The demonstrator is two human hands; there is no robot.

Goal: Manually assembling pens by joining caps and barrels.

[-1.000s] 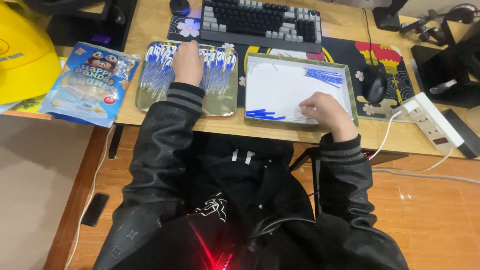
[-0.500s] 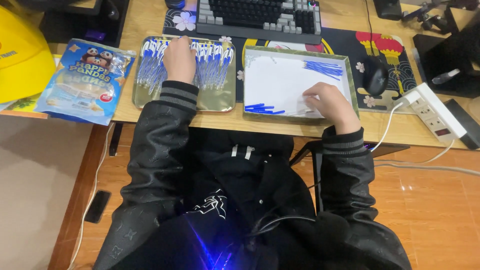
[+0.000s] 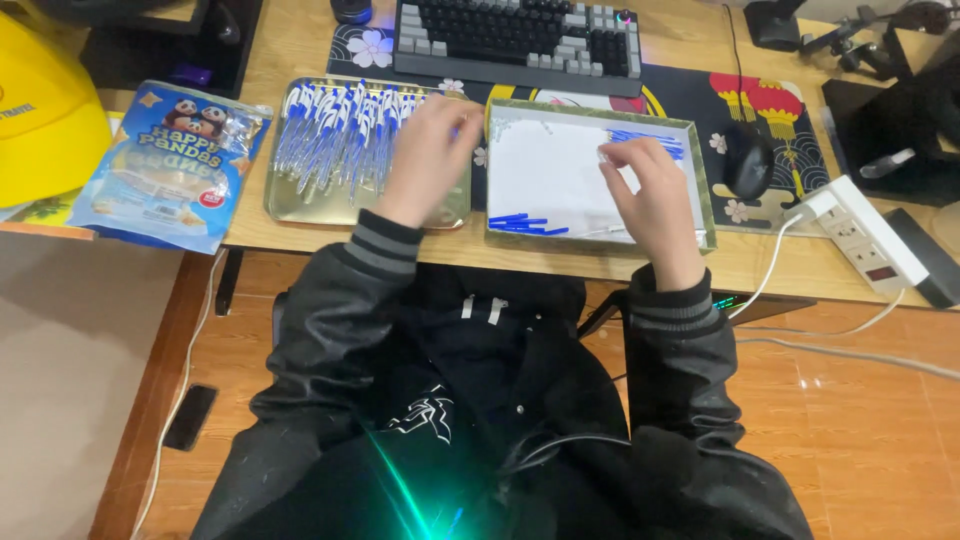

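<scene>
Both hands have shifted since half a second ago: the left hand (image 3: 428, 150) has slid from the middle of the pen pile toward its three o'clock edge, and the right hand (image 3: 652, 195) has risen from the lower corner of its tray toward twelve o'clock.

At the far left lies a rounded yellow plastic helmet (image 3: 45, 110); beside it a glossy, crinkled blue snack bag (image 3: 170, 165); next a shallow golden metal tray (image 3: 300, 205) with rounded corners, heaped with slim blue-and-white pens (image 3: 335, 135); the left hand rests on that tray's right part, fingers curled loosely together over the pens, though whether they grip one cannot be told.

At three o'clock from it sits a rectangular green-rimmed tray (image 3: 700, 170) lined with smooth white paper; loose blue pen caps (image 3: 525, 223) lie at its six o'clock edge and more blue pieces (image 3: 650, 140) at its upper right; the right hand's thumb and forefinger pinch together at a small white piece.
</scene>
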